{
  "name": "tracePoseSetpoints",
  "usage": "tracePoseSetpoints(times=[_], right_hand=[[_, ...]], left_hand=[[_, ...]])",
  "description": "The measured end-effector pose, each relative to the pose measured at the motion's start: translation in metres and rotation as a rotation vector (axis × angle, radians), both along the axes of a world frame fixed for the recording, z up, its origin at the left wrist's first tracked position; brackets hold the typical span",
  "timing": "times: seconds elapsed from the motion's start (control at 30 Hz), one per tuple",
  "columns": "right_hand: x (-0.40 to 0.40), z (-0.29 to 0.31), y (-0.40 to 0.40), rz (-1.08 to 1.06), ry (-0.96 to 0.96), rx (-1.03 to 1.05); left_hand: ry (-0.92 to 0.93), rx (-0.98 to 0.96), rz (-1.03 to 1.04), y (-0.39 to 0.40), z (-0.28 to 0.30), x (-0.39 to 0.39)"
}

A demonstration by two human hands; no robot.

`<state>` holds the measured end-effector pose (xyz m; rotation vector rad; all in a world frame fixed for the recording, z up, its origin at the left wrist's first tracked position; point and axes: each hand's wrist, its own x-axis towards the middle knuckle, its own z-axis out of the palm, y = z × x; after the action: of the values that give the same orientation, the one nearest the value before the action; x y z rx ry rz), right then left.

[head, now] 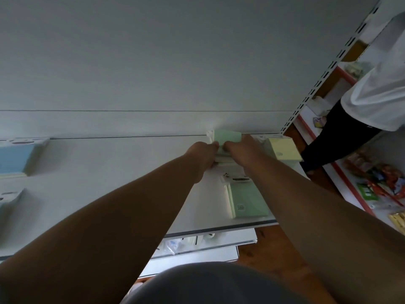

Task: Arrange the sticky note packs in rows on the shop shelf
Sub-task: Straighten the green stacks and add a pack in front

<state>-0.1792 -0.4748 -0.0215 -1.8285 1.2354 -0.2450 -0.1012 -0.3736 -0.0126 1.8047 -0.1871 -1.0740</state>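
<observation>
Both my arms reach forward to the back of the white shelf (122, 163). My left hand (202, 153) and my right hand (240, 150) grip a green sticky note pack (226, 136) from either side, against the shelf's back wall. Their fingertips are hidden behind the pack. A yellow pack (283, 148) lies just right of it. Another green pack (247, 199) lies nearer the front edge, below my right forearm. Two blue packs sit at the far left, one at the back (16, 157) and one nearer (7, 199).
A slotted upright (324, 71) ends the shelf on the right. Beyond it a person in a white top and dark trousers (359, 119) stands beside red-edged shelves (350, 189) of colourful goods. Lower shelves (208, 242) and wooden floor show below.
</observation>
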Motion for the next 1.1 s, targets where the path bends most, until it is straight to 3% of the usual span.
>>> tracePoseSetpoints(times=[0.17,0.4,0.5,0.67,0.77,0.97,1.1], right_hand=[[0.011,0.006,0.016,-0.129,-0.036,0.094],[0.033,0.002,0.08,-0.006,-0.217,0.31],[0.052,0.0,0.121,0.039,-0.267,0.284],[0.076,0.003,0.18,0.101,-0.427,0.097],[0.079,-0.006,0.206,0.226,-0.476,-0.018],[0.089,-0.029,0.236,0.244,-0.531,0.04],[0.091,-0.028,0.237,0.253,-0.536,0.049]], left_hand=[[-0.059,-0.028,-0.119,0.009,0.008,0.008],[-0.042,0.035,0.08,0.076,-0.001,0.055],[-0.274,0.091,0.0,0.114,-0.002,0.068],[-0.532,-0.223,0.0,0.182,-0.013,0.077],[-0.716,-0.299,-0.023,0.215,-0.028,0.088],[-0.551,-0.337,-0.141,0.235,-0.044,0.099],[-0.596,-0.32,-0.151,0.237,-0.046,0.101]])
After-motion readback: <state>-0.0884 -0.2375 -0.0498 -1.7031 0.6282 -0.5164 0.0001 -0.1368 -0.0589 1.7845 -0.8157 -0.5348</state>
